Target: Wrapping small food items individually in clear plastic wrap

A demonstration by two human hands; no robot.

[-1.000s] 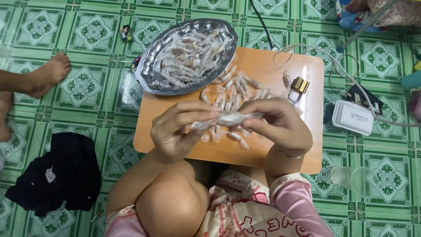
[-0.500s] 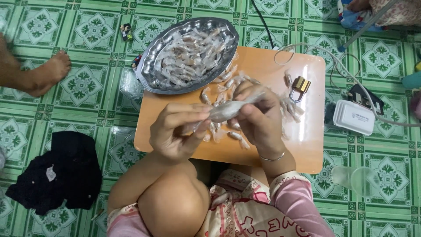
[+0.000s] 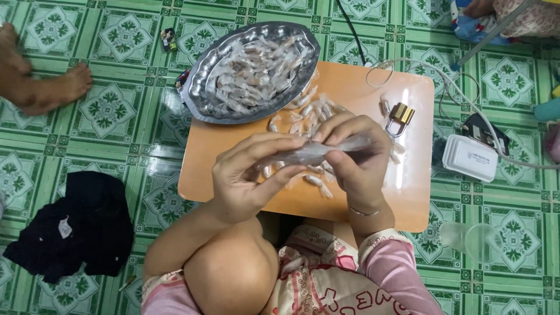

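My left hand and my right hand both grip one small clear plastic packet, stretched between them above a low orange table. Under my hands lie several loose clear-wrapped pieces on the tabletop. A silver oval tray, heaped with more of the same wrapped pieces, rests on the table's far left corner and overhangs it. My raised knee fills the bottom of the head view.
A brass padlock lies on the table's right side. A white box with a cable sits on the green tiled floor to the right. Dark cloth lies at the left. Another person's foot is at the far left.
My hands have shifted slightly right with the packet and pulled it out between them. The other person's foot at the left has moved.
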